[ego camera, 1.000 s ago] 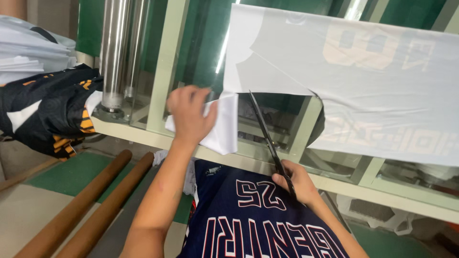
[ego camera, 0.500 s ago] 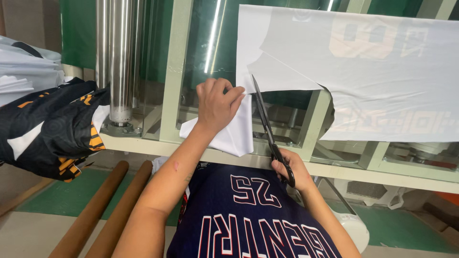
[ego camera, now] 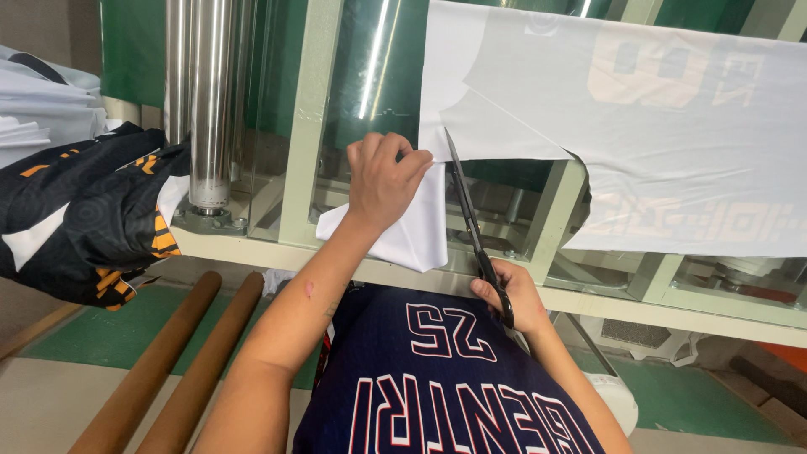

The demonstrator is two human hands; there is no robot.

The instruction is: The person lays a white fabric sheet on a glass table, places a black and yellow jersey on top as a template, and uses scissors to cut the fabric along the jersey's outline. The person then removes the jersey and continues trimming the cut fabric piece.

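Observation:
My left hand [ego camera: 384, 179] grips a hanging strip of the white paper sheet [ego camera: 656, 143] and pulls it down and left. Long black scissors [ego camera: 472, 227] sit in my right hand [ego camera: 513, 296], their blades pointing up into the cut edge of the sheet just right of my left hand. The sheet hangs over a pale green machine frame [ego camera: 307, 126] and carries faint mirrored print. A dark navy jersey [ego camera: 437, 387] with white and red lettering lies below my arms.
A shiny steel roller [ego camera: 208, 101] stands upright at left. Black and orange printed fabric [ego camera: 92, 219] is heaped beside it, with white fabric behind. Two brown cardboard tubes [ego camera: 176, 361] lean at lower left on a green floor mat.
The scissors have travelled upward through the white sheet, and my left hand has risen with the cut strip. The view has shifted slightly left and closer.

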